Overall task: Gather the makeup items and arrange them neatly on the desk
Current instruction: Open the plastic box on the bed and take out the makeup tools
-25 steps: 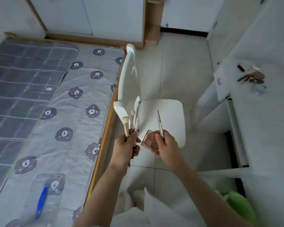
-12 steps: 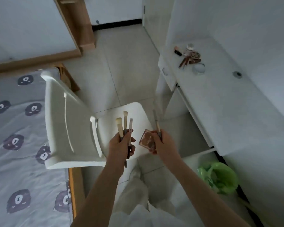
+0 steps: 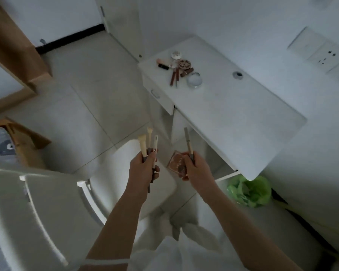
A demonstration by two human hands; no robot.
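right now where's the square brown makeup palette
In the head view, the square brown makeup palette is held in the right hand, beside a thin beige makeup brush.

The three brushes you carry together look matt: pale, wood-like stems on two, white plastic on the third, with dull grey lower handles. The single brush has the same matt pale stem and grey ends. Your palette has a clear, glossy plastic cover over brown pans. Ahead of you the desk is white, smooth and matt, with a shiny metal ring set into it and a glossy, clear-looking round container on it. The chair is smooth white with a soft sheen. The floor tiles are pale and smooth. The green bag is thin, crinkled, glossy plastic. The bed frame is plain light wood.
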